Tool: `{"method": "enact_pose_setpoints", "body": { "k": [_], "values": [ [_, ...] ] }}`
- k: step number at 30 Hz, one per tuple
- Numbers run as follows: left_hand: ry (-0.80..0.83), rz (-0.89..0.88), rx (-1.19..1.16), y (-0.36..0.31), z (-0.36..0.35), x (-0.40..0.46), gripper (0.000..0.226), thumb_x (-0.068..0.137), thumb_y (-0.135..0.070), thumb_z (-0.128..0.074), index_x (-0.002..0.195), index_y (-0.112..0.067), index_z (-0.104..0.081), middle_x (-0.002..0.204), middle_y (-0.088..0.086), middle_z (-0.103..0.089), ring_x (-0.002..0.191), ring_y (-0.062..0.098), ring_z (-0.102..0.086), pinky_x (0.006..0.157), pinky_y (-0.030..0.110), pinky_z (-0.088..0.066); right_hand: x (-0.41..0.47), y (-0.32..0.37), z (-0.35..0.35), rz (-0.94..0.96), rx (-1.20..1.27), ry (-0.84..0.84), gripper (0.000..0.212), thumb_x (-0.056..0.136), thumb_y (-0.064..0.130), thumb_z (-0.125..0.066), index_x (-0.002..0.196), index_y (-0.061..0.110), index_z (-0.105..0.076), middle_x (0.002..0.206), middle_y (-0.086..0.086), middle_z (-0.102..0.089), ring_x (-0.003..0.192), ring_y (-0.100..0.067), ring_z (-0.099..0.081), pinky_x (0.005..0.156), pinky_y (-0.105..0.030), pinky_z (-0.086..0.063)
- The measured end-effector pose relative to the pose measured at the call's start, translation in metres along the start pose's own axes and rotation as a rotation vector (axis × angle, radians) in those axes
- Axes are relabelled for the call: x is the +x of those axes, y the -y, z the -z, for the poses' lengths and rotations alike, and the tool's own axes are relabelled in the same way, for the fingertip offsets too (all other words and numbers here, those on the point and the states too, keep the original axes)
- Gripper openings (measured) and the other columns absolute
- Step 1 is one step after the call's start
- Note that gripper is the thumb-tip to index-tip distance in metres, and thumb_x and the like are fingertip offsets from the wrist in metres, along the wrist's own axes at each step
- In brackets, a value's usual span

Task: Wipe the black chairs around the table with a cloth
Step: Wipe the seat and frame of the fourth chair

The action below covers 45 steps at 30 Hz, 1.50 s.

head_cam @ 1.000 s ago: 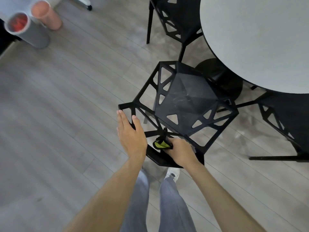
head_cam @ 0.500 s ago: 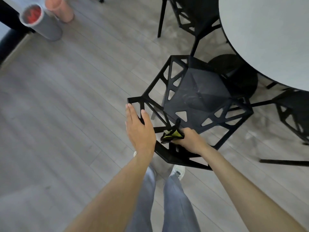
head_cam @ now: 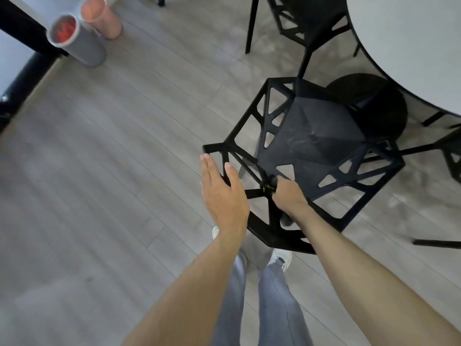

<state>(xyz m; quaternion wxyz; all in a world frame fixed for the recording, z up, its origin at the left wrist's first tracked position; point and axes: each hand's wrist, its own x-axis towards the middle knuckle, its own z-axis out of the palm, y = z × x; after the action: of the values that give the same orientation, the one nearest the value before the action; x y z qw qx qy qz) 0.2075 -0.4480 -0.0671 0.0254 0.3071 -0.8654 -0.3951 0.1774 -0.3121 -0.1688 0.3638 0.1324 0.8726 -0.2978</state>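
Note:
A black lattice-frame chair (head_cam: pixel 311 136) stands in front of me, its back toward my legs. My right hand (head_cam: pixel 287 196) grips a small black and yellow cloth (head_cam: pixel 269 185) and presses it against a strut of the chair's back. My left hand (head_cam: pixel 222 193) lies flat with straight fingers on the left corner of the chair's back frame. A second black chair (head_cam: pixel 299 23) stands further back by the round white table (head_cam: pixel 411 46). Part of a third chair (head_cam: pixel 451 156) shows at the right edge.
The table's black round base (head_cam: pixel 379 108) sits just beyond the near chair. A grey cylinder (head_cam: pixel 77 41) and a pink cylinder (head_cam: pixel 102 17) stand on the wood floor at the upper left, beside a dark wall edge (head_cam: pixel 22 76). My shoes (head_cam: pixel 282 257) are behind the chair.
My right hand has slid the cloth along the back strut toward the seat, so less yellow shows. My head has turned left, shifting the chair right. The left hand stays put.

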Motion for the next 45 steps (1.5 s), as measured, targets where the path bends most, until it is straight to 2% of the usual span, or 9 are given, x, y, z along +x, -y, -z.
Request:
{"method": "enact_pose_setpoints", "body": {
  "k": [5,11,16,20,25,30,34,42,45],
  "values": [
    [0.016,0.005,-0.018,-0.001,0.002,-0.001,0.063,0.109,-0.049,-0.027,0.167,-0.024,-0.017,0.173,-0.013,-0.014,0.157,0.001,-0.009,0.131,0.040,-0.014,-0.051,0.001,0.036,0.142,-0.030,0.130,0.030,0.093,0.009,-0.065,0.121,0.019,-0.068,0.120,-0.008,-0.072,0.117,-0.032,-0.064,0.099,-0.043,-0.053],
    [0.006,0.028,-0.070,-0.002,0.004,-0.001,0.056,0.112,-0.040,-0.025,0.166,-0.022,-0.021,0.172,-0.012,-0.018,0.156,-0.003,-0.011,0.119,0.012,-0.007,-0.138,0.032,0.084,0.356,-0.278,0.180,0.034,0.080,0.005,-0.059,0.098,0.033,-0.065,0.103,-0.001,-0.073,0.098,-0.029,-0.067,0.076,-0.036,-0.054],
    [0.017,0.060,-0.204,-0.005,0.004,0.000,0.056,0.112,-0.031,-0.025,0.166,-0.021,-0.019,0.171,-0.014,-0.018,0.155,-0.006,-0.012,0.121,0.010,-0.007,-0.168,0.045,0.071,0.354,-0.174,0.000,0.034,0.082,0.015,-0.069,0.074,0.035,-0.043,0.073,0.012,-0.055,0.071,-0.014,-0.049,0.055,-0.018,-0.030],
    [0.173,0.146,-0.429,0.000,0.019,0.008,0.054,0.113,-0.027,-0.026,0.166,-0.024,-0.020,0.170,-0.017,-0.019,0.153,-0.008,-0.014,0.125,0.015,-0.009,-0.158,0.075,0.041,0.299,0.080,-0.149,0.014,0.077,0.013,-0.060,0.083,0.024,-0.055,0.074,0.009,-0.059,0.073,-0.014,-0.051,0.063,-0.032,-0.040],
    [0.266,0.181,-0.396,-0.008,0.037,0.056,0.053,0.111,-0.034,-0.031,0.163,-0.020,-0.031,0.166,-0.013,-0.031,0.153,0.002,-0.024,0.130,0.036,-0.018,-0.143,0.116,0.013,0.326,0.217,-0.287,0.026,0.076,0.014,-0.053,0.083,0.038,-0.046,0.075,0.017,-0.053,0.077,-0.010,-0.048,0.066,-0.024,-0.039],
    [0.294,-0.037,-0.080,-0.017,0.014,0.083,0.059,0.113,-0.039,-0.026,0.166,-0.017,-0.016,0.174,-0.005,-0.013,0.159,0.007,-0.006,0.131,0.041,-0.008,-0.113,0.084,0.005,0.237,0.259,-0.177,0.030,0.077,0.006,-0.048,0.087,0.034,-0.050,0.084,0.009,-0.058,0.083,-0.016,-0.057,0.072,-0.043,-0.052],
    [0.262,-0.068,-0.040,-0.003,0.004,0.088,0.057,0.113,-0.042,-0.021,0.166,-0.021,-0.017,0.173,-0.010,-0.011,0.157,-0.002,-0.002,0.131,0.039,-0.003,-0.060,0.068,-0.001,0.179,0.088,-0.105,0.033,0.077,-0.011,-0.050,0.091,0.019,-0.055,0.087,0.003,-0.053,0.085,-0.024,-0.058,0.073,-0.034,-0.045],
    [0.269,-0.017,-0.081,-0.011,0.005,0.088,0.058,0.113,-0.047,-0.018,0.165,-0.023,-0.020,0.172,-0.012,-0.018,0.157,-0.001,-0.006,0.131,0.040,-0.009,0.006,0.059,-0.016,-0.107,-0.077,-0.073,0.030,0.091,-0.001,-0.054,0.117,0.015,-0.056,0.119,-0.014,-0.058,0.112,-0.037,-0.060,0.094,-0.040,-0.047],
    [0.268,-0.009,-0.090,-0.014,0.007,0.086,0.057,0.113,-0.047,-0.019,0.165,-0.024,-0.020,0.171,-0.013,-0.019,0.156,-0.003,-0.007,0.131,0.040,-0.009,-0.015,0.063,-0.004,-0.074,0.028,-0.013,0.029,0.087,-0.003,-0.053,0.108,0.017,-0.057,0.111,-0.007,-0.059,0.109,-0.035,-0.061,0.082,-0.035,-0.044]
  ]
}}
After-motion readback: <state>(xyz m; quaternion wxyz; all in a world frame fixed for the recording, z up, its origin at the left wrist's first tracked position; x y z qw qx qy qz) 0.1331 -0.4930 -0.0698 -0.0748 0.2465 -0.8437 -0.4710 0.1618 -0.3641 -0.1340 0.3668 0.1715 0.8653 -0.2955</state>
